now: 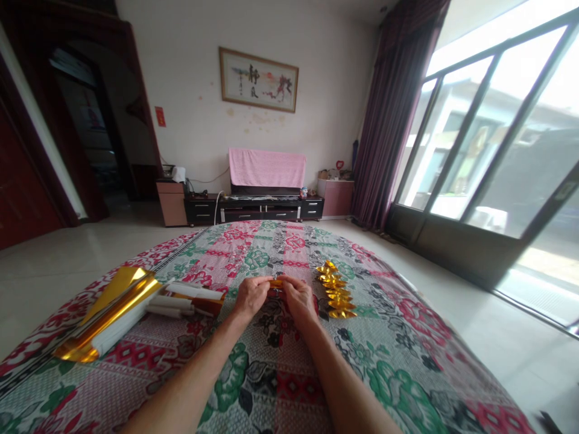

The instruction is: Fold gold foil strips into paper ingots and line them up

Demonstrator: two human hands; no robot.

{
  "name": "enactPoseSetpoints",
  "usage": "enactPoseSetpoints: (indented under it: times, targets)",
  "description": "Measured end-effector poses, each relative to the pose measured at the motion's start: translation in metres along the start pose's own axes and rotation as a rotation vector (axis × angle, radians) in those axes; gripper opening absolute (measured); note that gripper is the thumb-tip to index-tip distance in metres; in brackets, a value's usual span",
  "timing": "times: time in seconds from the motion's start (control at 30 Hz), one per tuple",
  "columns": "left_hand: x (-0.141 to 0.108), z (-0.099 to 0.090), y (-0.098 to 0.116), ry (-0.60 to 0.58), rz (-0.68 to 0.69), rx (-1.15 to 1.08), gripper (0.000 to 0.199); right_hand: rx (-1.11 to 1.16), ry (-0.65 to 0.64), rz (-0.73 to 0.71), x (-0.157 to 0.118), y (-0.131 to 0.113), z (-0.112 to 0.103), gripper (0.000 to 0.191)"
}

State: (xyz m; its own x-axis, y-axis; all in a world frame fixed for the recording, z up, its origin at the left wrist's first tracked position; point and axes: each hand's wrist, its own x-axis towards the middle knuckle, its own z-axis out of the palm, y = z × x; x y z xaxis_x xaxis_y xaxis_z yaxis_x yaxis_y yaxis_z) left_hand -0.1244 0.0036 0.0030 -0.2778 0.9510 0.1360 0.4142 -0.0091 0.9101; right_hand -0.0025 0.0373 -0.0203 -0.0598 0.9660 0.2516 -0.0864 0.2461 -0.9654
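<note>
Spanning left hand (252, 296) and right hand (298, 296), one gold strip (275, 284) is held in their closed grip; at least six folded gold pieces (339, 296) are lined up on patterned cloth (384, 343).

Bare forearms (194, 366), viewed remotely
I see both taper to narrower bare wrists (237, 316); beyond the wrists, bare hands (251, 295).
</note>
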Motion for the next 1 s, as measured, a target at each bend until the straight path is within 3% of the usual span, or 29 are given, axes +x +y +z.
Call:
enactPoseSetpoints:
  times: [0.2, 0.57, 0.87, 1.0]
  targets:
    - [-0.0042, 0.0005, 0.0054, 0.010, -0.070, -0.125, 0.037, -0.048, 0.000, -0.028, 0.0001, 0.0018, 0.0005, 0.034]
    - [-0.0048, 0.0046, 0.0076, 0.048, -0.073, -0.136, 0.036, -0.088, 0.037, -0.064, -0.0027, -0.0019, 0.0007, 0.033]
    - [-0.0017, 0.0060, -0.0003, 0.072, 0.005, 0.007, 0.033, -0.069, 0.042, -0.053, -0.0022, -0.0033, 0.0008, 0.033]
    - [-0.0015, 0.0054, -0.0003, 0.079, -0.021, 0.004, 0.032, -0.060, 0.002, -0.047, -0.0023, -0.0042, 0.0010, 0.032]
